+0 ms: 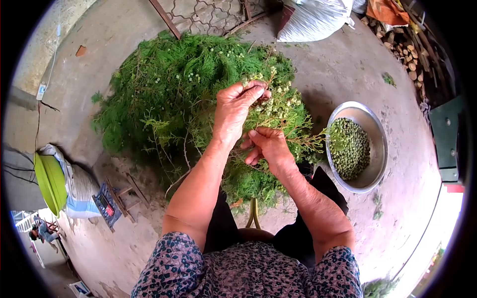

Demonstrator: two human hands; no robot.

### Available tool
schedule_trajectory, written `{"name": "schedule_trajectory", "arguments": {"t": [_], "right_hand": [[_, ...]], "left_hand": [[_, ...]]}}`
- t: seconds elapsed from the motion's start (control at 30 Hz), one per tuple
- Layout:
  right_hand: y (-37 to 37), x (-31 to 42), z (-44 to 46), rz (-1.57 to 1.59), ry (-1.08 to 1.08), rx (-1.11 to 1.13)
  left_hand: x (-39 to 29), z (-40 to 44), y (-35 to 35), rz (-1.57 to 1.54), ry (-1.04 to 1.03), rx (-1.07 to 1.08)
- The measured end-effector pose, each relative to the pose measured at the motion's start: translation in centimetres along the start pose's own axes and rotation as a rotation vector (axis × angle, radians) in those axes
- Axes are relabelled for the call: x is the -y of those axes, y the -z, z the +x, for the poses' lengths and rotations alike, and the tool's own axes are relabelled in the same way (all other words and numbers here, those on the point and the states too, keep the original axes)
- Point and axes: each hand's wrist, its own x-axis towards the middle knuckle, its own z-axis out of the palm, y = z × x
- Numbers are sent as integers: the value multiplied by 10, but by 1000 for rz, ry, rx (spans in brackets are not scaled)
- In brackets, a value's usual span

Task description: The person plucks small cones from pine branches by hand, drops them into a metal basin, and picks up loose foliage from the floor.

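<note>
A large heap of green feathery conifer branches (pixel 159 84) lies on the floor before me. Pale green cones (pixel 278 94) sit in clusters on the twigs near my hands. My left hand (pixel 237 107) is closed over the heap, thumb and fingers pinched on a cone-bearing sprig (pixel 272 74). Lower and to the right, my right hand (pixel 271 146) has its thumb and forefinger pressed together at a conifer twig (pixel 308 141), the other fingers curled. Exactly what lies between those fingertips is hard to see. On the right stands a metal basin (pixel 381 144) partly filled with small green cones (pixel 352 151).
A white sack (pixel 313 22) is at the top, near a metal grille (pixel 203 17). Cut firewood (pixel 410 59) is stacked at upper right. To the left are a lime-green tub (pixel 49 184), another sack (pixel 79 188) and a small stool (pixel 126 196). A power strip (pixel 40 91) hangs upper left.
</note>
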Motion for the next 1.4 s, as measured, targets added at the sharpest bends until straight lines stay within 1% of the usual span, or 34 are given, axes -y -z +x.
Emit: {"name": "schedule_trajectory", "arguments": {"t": [0.03,0.17,0.3,0.37,0.43,0.5,0.53,0.57,0.63,0.7,0.77,0.8,0.83,0.9,1.07,1.1,1.17,1.23,1.3,1.33,1.37,1.4], "right_hand": [[0,0,0,1,-2,-1],[0,2,0,-47,0,15],[-1,3,0,-75,-6,27],[-1,2,1,-83,-1,18],[0,3,2,-91,4,8],[3,10,-3,-189,46,-80],[3,20,-7,-209,91,-105],[5,26,-8,-208,90,-107],[15,35,-8,-169,148,-233],[31,35,-1,-149,171,-247],[38,41,-3,-87,380,-323],[40,46,-5,-51,427,-370],[42,54,-10,-93,428,-392],[50,64,-12,-143,579,-331],[44,68,-17,-241,570,-223],[43,67,-15,-240,568,-228],[44,62,-11,-171,571,-120],[42,59,-10,-138,554,-157],[36,60,-14,2,348,-284],[34,59,-13,80,329,-285],[35,61,-14,79,329,-288],[36,65,-16,115,281,-304]], "left_hand": [[0,0,1,-65,5,3],[-4,-2,0,-94,108,-1],[-8,-4,-1,-115,121,-18],[-5,-4,1,-77,109,-79],[-8,-5,-3,-83,105,-96],[-9,-8,-5,-48,75,-76],[-9,-8,-5,-62,106,-72],[-7,-8,-4,-63,108,-70],[-3,-7,-4,-28,37,-62],[-4,-9,-6,-16,60,-56],[-5,-10,-7,-3,82,-50],[-4,-11,-7,11,103,-29],[-4,-11,-8,25,126,-7],[-5,-11,-9,55,138,12],[2,-11,-10,119,138,77],[4,-12,-10,135,156,98],[3,-16,-13,151,175,121],[-1,-19,-18,183,206,137],[3,-18,-17,150,236,141],[4,-17,-17,72,224,171],[5,-17,-16,-6,212,200],[6,-17,-14,-31,218,210]]}}
